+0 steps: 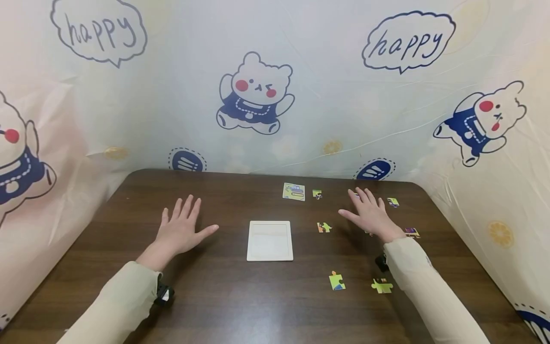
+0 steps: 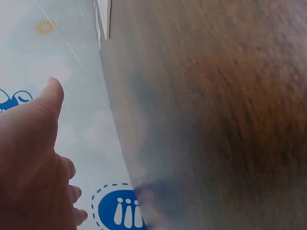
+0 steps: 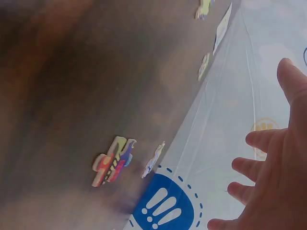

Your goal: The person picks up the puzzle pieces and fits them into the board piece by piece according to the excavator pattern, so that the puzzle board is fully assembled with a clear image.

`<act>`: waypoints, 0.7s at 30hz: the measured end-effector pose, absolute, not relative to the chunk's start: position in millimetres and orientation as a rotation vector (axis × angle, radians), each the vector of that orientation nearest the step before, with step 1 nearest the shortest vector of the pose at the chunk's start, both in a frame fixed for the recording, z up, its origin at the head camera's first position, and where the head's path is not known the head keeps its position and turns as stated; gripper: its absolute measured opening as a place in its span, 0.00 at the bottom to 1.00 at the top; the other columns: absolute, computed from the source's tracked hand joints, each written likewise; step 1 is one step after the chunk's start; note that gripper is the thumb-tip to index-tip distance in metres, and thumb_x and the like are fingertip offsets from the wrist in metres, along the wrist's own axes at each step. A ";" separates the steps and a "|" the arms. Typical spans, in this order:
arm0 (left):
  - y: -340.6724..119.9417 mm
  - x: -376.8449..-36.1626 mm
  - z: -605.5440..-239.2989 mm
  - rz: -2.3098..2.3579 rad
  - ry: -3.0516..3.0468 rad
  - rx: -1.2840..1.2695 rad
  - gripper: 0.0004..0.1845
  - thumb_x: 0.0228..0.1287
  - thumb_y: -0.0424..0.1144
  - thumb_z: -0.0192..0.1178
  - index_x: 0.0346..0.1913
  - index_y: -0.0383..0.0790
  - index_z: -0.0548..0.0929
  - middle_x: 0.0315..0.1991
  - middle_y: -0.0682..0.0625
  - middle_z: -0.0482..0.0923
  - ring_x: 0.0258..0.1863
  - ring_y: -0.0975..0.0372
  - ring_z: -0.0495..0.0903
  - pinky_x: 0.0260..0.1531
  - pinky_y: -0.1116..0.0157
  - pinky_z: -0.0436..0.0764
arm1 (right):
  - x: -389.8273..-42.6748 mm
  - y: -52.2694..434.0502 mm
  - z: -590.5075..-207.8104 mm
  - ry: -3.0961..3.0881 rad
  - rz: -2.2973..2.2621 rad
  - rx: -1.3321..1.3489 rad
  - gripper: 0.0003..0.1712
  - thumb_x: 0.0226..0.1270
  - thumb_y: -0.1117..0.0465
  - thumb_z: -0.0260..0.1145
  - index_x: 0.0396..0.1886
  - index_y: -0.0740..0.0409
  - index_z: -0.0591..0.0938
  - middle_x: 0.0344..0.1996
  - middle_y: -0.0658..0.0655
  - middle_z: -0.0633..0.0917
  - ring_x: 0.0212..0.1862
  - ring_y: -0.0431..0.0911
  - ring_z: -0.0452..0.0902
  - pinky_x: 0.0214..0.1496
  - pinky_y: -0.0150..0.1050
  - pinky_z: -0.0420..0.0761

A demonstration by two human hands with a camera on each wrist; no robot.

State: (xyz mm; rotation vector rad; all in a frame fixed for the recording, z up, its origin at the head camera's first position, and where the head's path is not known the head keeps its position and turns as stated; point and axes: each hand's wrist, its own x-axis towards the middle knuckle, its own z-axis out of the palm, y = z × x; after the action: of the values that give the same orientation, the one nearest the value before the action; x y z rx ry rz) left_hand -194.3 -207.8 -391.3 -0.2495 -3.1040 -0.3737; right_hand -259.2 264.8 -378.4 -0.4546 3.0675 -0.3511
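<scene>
My left hand (image 1: 178, 231) is held over the left half of the table, fingers spread and nothing in it. A white square tray (image 1: 269, 241) lies to its right, near the middle. Over the right side hovers my right hand (image 1: 368, 215), also spread and holding nothing. Several jigsaw pieces lie scattered around and below it, among them an orange-and-green piece (image 1: 324, 227) and a green piece with blue (image 1: 337, 281). The right hand partly covers two pieces in the head view. A multicoloured jigsaw piece (image 3: 114, 161) shows beneath it in the right wrist view.
A small picture card (image 1: 294, 191) lies behind the tray, with a jigsaw piece (image 1: 317, 194) beside it. More pieces lie toward the right edge, including a purple-and-yellow one (image 1: 411, 232). A printed curtain (image 1: 326, 110) surrounds the dark wooden table (image 1: 223, 301).
</scene>
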 end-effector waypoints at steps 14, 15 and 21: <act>-198.3 -203.4 -395.2 -0.373 -3.063 -0.339 0.53 0.56 0.71 0.46 0.71 0.31 0.48 0.70 0.33 0.40 0.67 0.39 0.39 0.59 0.38 0.38 | -303.2 252.7 -365.1 3.056 -0.338 -0.501 0.47 0.66 0.35 0.48 0.71 0.64 0.51 0.68 0.68 0.54 0.68 0.63 0.40 0.61 0.67 0.43; -196.8 -204.3 -395.0 -0.375 -3.058 -0.349 0.53 0.57 0.70 0.46 0.71 0.31 0.48 0.70 0.33 0.40 0.67 0.39 0.39 0.60 0.38 0.38 | -306.0 251.3 -364.3 3.058 -0.341 -0.508 0.47 0.66 0.36 0.48 0.71 0.65 0.52 0.67 0.69 0.54 0.68 0.63 0.41 0.61 0.67 0.44; -185.6 -207.8 -395.1 -0.368 -3.041 -0.426 0.52 0.57 0.68 0.49 0.71 0.32 0.48 0.71 0.35 0.40 0.68 0.41 0.40 0.61 0.39 0.41 | -322.4 243.3 -366.7 3.037 -0.441 -0.557 0.46 0.67 0.38 0.50 0.70 0.67 0.53 0.67 0.69 0.55 0.68 0.63 0.44 0.63 0.64 0.47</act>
State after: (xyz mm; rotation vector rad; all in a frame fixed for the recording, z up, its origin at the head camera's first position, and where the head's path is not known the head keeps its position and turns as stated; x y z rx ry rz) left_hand -207.8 -185.6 -395.1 -0.4262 -3.0408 -0.3676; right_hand -322.4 243.3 -366.7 -0.5572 3.0373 -0.4413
